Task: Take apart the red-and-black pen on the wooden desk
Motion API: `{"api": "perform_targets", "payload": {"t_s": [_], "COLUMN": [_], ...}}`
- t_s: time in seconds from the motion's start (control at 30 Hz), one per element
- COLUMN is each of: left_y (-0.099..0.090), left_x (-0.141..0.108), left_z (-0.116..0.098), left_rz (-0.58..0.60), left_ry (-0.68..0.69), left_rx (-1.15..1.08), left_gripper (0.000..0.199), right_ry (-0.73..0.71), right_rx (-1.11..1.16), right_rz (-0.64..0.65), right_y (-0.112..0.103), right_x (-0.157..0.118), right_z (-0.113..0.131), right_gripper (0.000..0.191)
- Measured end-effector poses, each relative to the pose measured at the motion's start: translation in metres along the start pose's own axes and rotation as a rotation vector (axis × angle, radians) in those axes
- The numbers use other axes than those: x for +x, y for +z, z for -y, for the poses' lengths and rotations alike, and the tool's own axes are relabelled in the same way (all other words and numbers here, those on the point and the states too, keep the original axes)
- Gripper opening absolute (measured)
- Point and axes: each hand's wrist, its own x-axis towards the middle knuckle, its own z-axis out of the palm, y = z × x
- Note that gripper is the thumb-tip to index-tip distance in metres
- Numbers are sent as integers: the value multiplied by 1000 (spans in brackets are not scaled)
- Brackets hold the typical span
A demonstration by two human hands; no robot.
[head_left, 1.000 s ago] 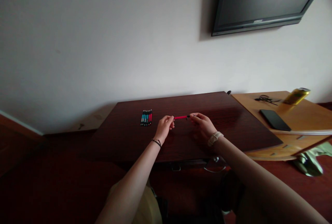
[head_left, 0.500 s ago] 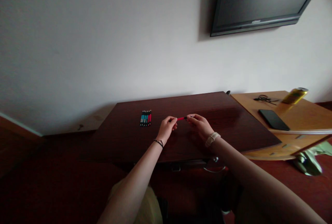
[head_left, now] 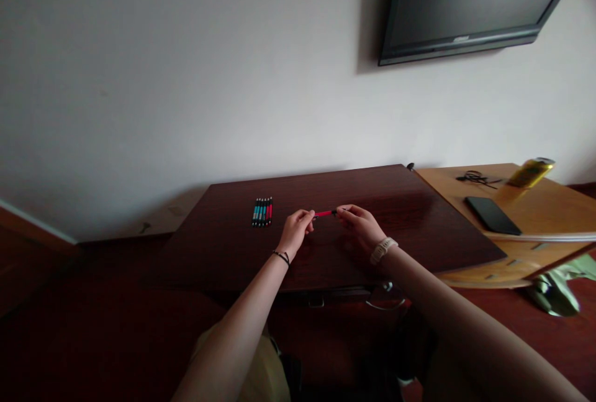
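A red pen (head_left: 325, 213) with black ends is held level between my two hands, over the dark wooden table (head_left: 242, 265). The fingers of my left hand (head_left: 297, 228) pinch its left end. At the right end, the fingertips of my right hand (head_left: 361, 225) are closed on the black part. Several pens (head_left: 262, 212) lie side by side in an upright row to the left of my hands, blue ones on the left and red on the right.
On the lighter wooden cabinet (head_left: 549, 209) at the right are a black phone (head_left: 492, 215), a coiled black cable (head_left: 477, 178) and a yellow can (head_left: 531, 173). A television (head_left: 465, 1) hangs on the wall above.
My left hand has shifted slightly left along the red pen, so more of its red barrel shows. My right hand has barely moved.
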Motion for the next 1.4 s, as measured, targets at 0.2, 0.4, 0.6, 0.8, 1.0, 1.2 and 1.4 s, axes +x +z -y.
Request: {"api": "perform_targets", "payload": {"t_s": [0.2,0.4,0.6,0.8,1.0,1.2,1.4], "left_y": [-2,6,10,0,-8,-14,-4], "left_x": [3,6,8,4,-6,-6,-4], "left_z": [3,5,5,4,8,10,2], "left_rz": [-34,-123,-118,-60,30,22,2], "left_ry": [-27,-75,-110,-68,-45,-79,-97], "left_rx": [-28,-58,-95,-78,-60,-58,-77], "left_gripper": [47,44,40,31,31,29,31], "right_ry": [-3,2,-15,-14,11,11,48], "right_rx": [-2,50,35,-13,-51,-37,65], "right_rz": [-15,-29,-35,-20,16,-4,-61], "right_y": [8,21,24,7,-9,-17,-11], "right_x": [0,4,6,6,-2,-3,5], "right_z": [3,-3,-5,-6,-8,-8,-11], "right_gripper": [44,43,43,45,43,39,38]}}
